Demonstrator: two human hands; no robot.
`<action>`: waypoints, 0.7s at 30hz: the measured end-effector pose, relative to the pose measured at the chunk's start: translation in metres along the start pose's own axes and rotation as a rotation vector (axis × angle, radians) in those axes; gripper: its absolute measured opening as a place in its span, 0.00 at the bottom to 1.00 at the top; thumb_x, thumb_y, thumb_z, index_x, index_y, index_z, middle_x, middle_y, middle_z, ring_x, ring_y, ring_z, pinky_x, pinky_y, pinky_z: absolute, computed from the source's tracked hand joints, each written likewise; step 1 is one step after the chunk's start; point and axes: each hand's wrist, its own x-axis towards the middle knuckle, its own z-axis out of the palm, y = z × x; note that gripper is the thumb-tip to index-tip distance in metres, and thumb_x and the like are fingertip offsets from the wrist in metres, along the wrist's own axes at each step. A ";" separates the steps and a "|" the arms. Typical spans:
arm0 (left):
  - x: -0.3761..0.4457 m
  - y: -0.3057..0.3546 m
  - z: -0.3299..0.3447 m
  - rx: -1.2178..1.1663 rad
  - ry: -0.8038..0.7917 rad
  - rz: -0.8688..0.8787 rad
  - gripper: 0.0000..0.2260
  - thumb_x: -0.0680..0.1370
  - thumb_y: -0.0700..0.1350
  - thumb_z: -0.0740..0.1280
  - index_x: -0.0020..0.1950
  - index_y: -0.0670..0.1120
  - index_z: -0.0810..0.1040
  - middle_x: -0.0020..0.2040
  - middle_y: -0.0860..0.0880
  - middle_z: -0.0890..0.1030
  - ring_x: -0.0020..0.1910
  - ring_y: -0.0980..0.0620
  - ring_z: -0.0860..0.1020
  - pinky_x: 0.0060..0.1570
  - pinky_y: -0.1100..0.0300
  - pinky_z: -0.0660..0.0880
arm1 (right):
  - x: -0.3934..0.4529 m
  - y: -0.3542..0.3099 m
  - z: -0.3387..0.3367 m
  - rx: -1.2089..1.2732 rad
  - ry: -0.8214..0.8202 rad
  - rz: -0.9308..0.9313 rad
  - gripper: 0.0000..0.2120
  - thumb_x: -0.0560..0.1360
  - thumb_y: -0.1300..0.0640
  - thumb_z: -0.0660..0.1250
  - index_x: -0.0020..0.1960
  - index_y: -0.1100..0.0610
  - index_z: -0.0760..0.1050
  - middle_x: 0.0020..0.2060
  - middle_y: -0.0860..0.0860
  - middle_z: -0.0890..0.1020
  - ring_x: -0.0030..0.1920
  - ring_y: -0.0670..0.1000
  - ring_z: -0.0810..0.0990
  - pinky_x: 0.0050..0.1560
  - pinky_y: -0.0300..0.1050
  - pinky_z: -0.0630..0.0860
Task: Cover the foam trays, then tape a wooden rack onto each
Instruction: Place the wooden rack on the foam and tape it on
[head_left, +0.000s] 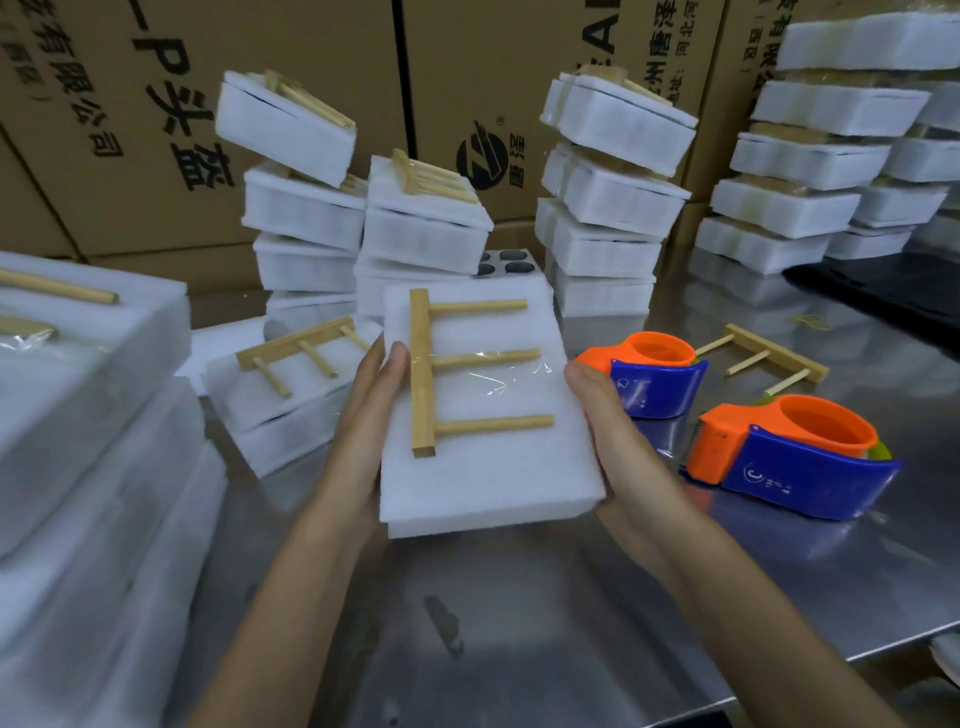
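- Both hands, left (363, 410) and right (605, 415), grip the long edges of a covered foam tray (493, 467) at frame centre, held above the table (519, 597).
- A wooden rack (431, 364) lies on its lid under clear tape (498, 374).
- This unit looks finished; next it likely goes onto the stacks (426, 218) in the upper middle of the frame.

Wooden rack (470, 369) lies on the held foam tray (483, 467) — tape dispensers (795, 447) right, tray stacks (363, 223) far behind.
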 end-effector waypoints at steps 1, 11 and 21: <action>0.003 -0.003 -0.007 -0.002 0.012 0.017 0.27 0.77 0.64 0.67 0.75 0.59 0.69 0.70 0.55 0.76 0.67 0.51 0.77 0.65 0.45 0.74 | 0.000 0.000 0.005 0.014 0.015 0.047 0.13 0.78 0.44 0.65 0.58 0.49 0.79 0.49 0.49 0.86 0.48 0.51 0.86 0.46 0.49 0.82; 0.038 0.002 -0.065 -0.703 -0.024 -0.004 0.16 0.70 0.55 0.76 0.56 0.53 0.86 0.58 0.51 0.85 0.61 0.49 0.82 0.55 0.54 0.79 | 0.049 -0.018 0.077 0.234 -0.162 0.289 0.19 0.82 0.45 0.58 0.64 0.55 0.78 0.56 0.54 0.85 0.54 0.53 0.84 0.54 0.47 0.79; 0.049 -0.030 -0.100 -0.564 0.414 -0.121 0.24 0.84 0.55 0.53 0.54 0.35 0.76 0.51 0.34 0.84 0.41 0.42 0.86 0.37 0.52 0.83 | 0.137 -0.025 0.182 -0.145 -0.338 0.207 0.12 0.81 0.48 0.62 0.55 0.54 0.79 0.57 0.55 0.83 0.58 0.54 0.82 0.64 0.53 0.76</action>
